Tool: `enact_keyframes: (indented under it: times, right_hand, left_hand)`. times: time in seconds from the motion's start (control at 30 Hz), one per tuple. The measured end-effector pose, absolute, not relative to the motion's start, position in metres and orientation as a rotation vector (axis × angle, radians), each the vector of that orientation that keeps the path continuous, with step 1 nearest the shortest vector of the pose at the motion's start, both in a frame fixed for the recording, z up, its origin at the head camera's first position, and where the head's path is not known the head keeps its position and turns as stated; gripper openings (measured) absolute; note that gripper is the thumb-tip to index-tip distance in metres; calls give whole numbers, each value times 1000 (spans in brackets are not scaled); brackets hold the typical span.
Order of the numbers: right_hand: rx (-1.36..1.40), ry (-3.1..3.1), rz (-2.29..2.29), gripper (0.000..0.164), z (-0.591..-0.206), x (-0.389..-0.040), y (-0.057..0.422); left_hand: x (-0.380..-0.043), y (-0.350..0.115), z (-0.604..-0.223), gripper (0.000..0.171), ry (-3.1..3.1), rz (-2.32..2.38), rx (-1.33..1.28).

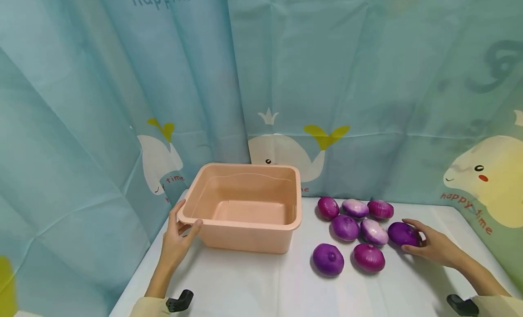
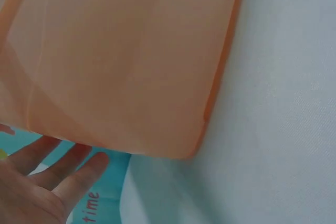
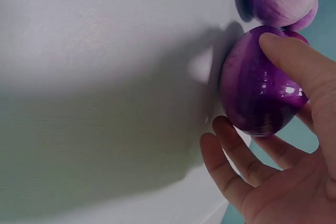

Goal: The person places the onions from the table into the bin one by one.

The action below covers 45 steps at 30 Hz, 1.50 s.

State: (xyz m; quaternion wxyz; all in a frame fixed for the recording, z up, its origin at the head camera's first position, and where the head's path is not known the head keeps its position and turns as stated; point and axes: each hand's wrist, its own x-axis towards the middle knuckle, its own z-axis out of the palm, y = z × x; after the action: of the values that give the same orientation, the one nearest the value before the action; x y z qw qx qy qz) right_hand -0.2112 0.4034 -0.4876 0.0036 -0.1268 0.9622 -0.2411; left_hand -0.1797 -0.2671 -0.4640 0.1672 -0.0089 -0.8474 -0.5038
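The largest thing before me is the blue-green curtain (image 1: 335, 71), which hangs in folds behind the work and on its sides, printed with pale whales and the words "happy time". In front of it is a white table (image 1: 245, 280), and on its left half stands a peach-coloured basin (image 1: 245, 239), upright, its open mouth to the top; I see the bare bottom inside it. The person's arms come in from the near side, in pale sleeves (image 1: 150, 307), and at each wrist there is a black piece (image 1: 180, 301). The left hand (image 1: 175, 239) is at the near left corner of the basin, spread rather wide: the thumb lies by the near rim, and the other fingers, almost straight, are against the left side. The right hand (image 1: 436, 248) is at the other side of the table, and it has a narrower grip: between thumb and fingers it holds a dark purple onion (image 1: 400, 234), while two of its fingers stay away from the skin, as the right wrist view shows. This onion is at the right end of a loose group, just beside a paler onion (image 1: 374, 232). Six more onions lie around there, between the basin and this hand: three at the back, one in the middle row, and two nearer to the person, these two a little apart from each other.
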Motion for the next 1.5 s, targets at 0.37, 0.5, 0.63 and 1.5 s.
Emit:
enact_keyframes:
  times: [0.37, 0.5, 0.63, 1.5]
  right_hand:
    - [-312, 3007, -810, 81, -496, -207, 405]
    - [-339, 3037, -824, 79, -497, -206, 404]
    - [-387, 3071, -843, 79, -493, -206, 403]
    - [-838, 3221, -936, 77, -375, -237, 363]
  left_hand:
    - [-182, -265, -467, 78, -2329, -1575, -53]
    - [-181, -265, -469, 78, -2309, -1614, -28]
    - [-180, -261, -470, 77, -2257, -1687, -57]
    - [-177, -259, -470, 76, -2219, -1748, 14]
